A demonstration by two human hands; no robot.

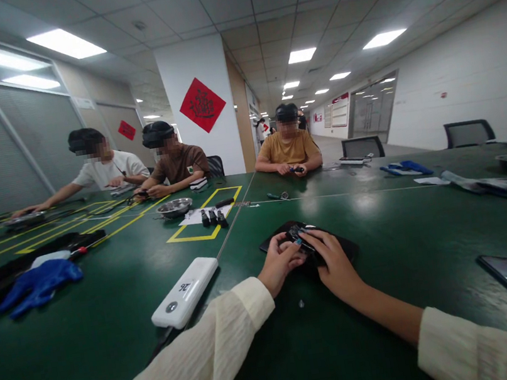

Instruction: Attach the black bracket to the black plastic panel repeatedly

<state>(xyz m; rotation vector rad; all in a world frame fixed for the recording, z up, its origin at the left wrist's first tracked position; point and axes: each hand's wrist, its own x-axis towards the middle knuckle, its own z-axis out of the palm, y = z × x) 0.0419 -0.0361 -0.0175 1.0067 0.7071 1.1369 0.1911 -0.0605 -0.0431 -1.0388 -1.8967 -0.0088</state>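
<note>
Just below the frame's centre, over a dark flat object [346,246] on the green desk [354,353], the left hand [280,263] and right hand [333,259] share a closed grip on a small black part [294,233].

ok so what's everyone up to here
The left hand and right hand together hold a small dark object over a flat black item on the green tabletop. A tiny pale piece lies nearer the camera, a white oblong device to the left. Opposite, a person in a mustard T-shirt handles a small dark item.
</note>
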